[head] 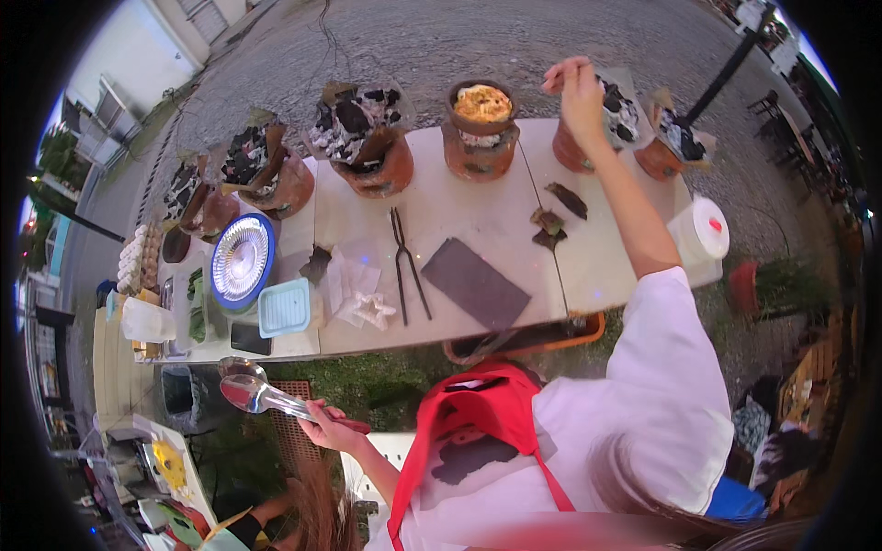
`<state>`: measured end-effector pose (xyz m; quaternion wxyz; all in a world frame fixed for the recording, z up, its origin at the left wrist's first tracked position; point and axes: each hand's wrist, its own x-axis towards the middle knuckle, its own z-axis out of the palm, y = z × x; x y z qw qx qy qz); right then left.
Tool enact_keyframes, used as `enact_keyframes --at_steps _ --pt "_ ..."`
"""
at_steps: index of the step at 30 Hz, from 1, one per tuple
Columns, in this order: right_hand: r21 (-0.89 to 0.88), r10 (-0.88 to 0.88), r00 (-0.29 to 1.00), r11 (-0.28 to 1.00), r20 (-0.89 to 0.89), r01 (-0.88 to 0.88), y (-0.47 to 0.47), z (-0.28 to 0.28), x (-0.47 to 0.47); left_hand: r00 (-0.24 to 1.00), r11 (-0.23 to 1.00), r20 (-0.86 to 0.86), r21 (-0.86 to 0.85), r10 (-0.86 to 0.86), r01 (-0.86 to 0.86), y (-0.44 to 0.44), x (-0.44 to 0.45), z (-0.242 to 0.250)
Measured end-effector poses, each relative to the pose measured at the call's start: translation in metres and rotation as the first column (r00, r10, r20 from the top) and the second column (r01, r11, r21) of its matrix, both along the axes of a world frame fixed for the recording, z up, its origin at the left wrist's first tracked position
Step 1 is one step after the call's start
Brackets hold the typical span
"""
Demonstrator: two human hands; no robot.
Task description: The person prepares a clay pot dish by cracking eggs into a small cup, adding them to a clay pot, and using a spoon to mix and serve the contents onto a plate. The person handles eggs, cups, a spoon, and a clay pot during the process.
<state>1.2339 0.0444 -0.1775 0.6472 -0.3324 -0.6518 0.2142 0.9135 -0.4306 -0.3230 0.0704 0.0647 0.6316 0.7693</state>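
My left hand [327, 425] grips the handles of a pair of large metal serving spoons [249, 394] below the table's near edge. My right arm reaches across the table, and my right hand [577, 86] is raised near a clay stove [570, 148] topped by a tray of charcoal [621, 110]. Its fingers are bunched; whether anything is between them is hidden. To the left, another clay stove [480, 157] carries a dark clay pot with a yellow, browned food [482, 103]. Black metal tongs [408, 268] lie beside a dark grey folded cloth or sheet [475, 282].
More charcoal-topped clay stoves [375, 169] line the far edge. Leaf pieces [551, 220], a light-blue plastic container [284, 308], a blue-rimmed plate [242, 260], a phone [251, 339] and egg trays [141, 258] share the table. A lidded white container [701, 227] stands right. Another person's arm [270, 508] shows lower left.
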Motion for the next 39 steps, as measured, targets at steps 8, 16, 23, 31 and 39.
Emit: enact_keyframes --at_steps 8,16,23,31,39 --pt "-0.077 0.053 0.985 0.996 0.162 -0.041 0.075 -0.084 -0.003 0.994 0.994 0.037 -0.059 0.099 -0.097 0.035 0.046 0.009" --pt "-0.119 0.084 0.975 0.991 0.208 -0.060 0.083 -0.111 -0.003 0.977 0.978 0.050 0.013 0.207 -0.208 0.046 0.042 0.007" --pt "-0.107 0.087 0.989 0.991 0.116 -0.075 0.090 -0.075 0.002 0.966 0.961 0.076 -0.141 0.248 -0.236 0.042 0.024 -0.026" --pt "-0.020 0.142 0.985 0.990 0.095 -0.141 0.121 -0.040 -0.030 0.986 0.983 0.020 -0.075 0.168 -0.166 0.080 0.019 -0.007" --pt "-0.077 0.162 0.960 0.986 0.229 -0.148 0.158 -0.070 -0.073 0.961 0.947 0.051 -0.191 0.272 -0.258 0.050 0.002 -0.031"
